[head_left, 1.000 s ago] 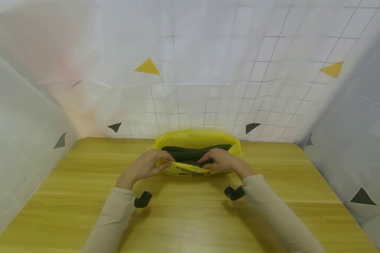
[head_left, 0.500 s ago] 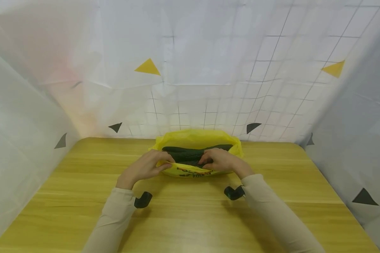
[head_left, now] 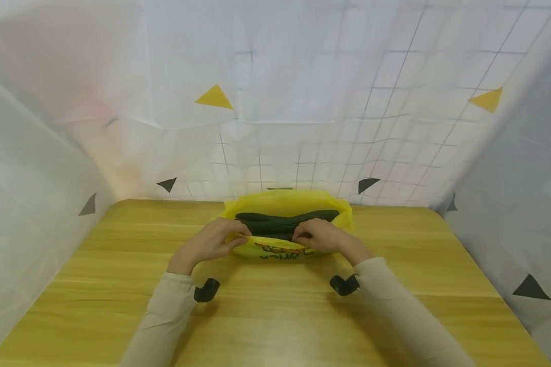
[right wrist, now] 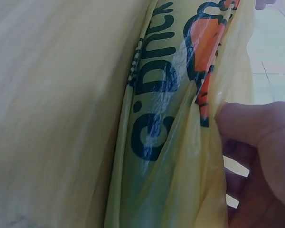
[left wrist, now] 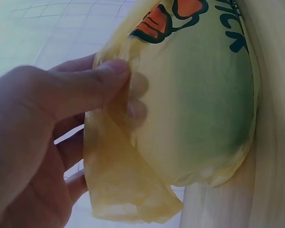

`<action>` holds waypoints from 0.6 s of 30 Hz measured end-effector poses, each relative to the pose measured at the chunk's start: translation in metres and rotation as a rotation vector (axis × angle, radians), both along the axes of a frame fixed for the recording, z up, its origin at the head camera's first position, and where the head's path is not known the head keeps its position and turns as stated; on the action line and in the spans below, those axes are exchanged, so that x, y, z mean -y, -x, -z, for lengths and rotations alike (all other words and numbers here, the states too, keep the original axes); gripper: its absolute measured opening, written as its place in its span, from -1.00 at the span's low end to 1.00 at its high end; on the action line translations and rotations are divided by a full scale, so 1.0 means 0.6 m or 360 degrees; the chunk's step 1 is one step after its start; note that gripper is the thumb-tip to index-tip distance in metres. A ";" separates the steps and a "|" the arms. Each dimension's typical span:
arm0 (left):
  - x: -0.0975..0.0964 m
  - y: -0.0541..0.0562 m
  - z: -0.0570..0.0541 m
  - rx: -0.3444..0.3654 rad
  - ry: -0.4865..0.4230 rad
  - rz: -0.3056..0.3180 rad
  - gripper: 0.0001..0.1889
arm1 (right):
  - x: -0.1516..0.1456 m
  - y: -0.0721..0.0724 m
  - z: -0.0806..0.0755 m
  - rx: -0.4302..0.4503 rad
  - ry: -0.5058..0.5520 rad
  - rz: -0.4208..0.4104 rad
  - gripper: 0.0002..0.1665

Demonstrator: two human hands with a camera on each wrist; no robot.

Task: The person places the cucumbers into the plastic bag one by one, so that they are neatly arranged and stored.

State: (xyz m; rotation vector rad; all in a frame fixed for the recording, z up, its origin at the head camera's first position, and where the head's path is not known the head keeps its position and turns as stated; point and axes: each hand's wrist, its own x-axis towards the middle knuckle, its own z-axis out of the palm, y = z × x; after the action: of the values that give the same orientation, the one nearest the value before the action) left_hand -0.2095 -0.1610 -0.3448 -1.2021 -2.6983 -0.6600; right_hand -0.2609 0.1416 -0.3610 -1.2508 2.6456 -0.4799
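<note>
A yellow plastic bag (head_left: 282, 203) with printed lettering lies at the table's far side, its mouth facing up toward me. Inside it are dark green cucumbers (head_left: 275, 223), lying lengthwise; how many cannot be made out. My left hand (head_left: 207, 243) pinches the near rim at the left end; in the left wrist view the thumb lies over the thin film (left wrist: 147, 137) and fingertips show through from behind. Farther right, my right hand (head_left: 323, 237) pinches the same rim. The right wrist view has its thumb against the bag's edge (right wrist: 209, 156), with the other fingers partly hidden behind.
The wooden table (head_left: 275, 316) has rounded far corners. White sheeting (head_left: 284, 76) with grid lines and coloured triangles stands behind it and along both sides. Dark wrist-worn pieces (head_left: 206, 290) stick out inward from both sleeves.
My right hand has shifted slightly right, away from the cucumbers, and now pinches the near rim. The bag's printed front has tipped more into view. The left hand has barely moved.
</note>
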 end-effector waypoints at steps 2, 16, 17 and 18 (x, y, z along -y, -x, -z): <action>0.000 0.001 0.000 -0.0014 0.0007 -0.0012 -0.85 | -0.003 -0.002 0.002 -0.0045 0.0018 -0.0023 -0.77; -0.001 0.000 0.006 -0.0056 0.0050 -0.0101 -0.85 | -0.038 -0.041 0.032 -0.0289 0.0258 0.0194 -0.79; -0.001 -0.001 0.007 -0.0061 0.0055 -0.0113 -0.85 | -0.042 -0.045 0.033 -0.0296 0.0301 0.0209 -0.80; -0.001 -0.001 0.007 -0.0066 0.0059 -0.0127 -0.85 | -0.047 -0.049 0.035 -0.0310 0.0347 0.0218 -0.81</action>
State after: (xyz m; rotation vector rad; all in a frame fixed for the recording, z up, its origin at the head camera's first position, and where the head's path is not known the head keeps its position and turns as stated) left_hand -0.2088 -0.1604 -0.3493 -1.0972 -2.7191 -0.5705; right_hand -0.2315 0.1699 -0.3823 -1.2364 2.9223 -0.7197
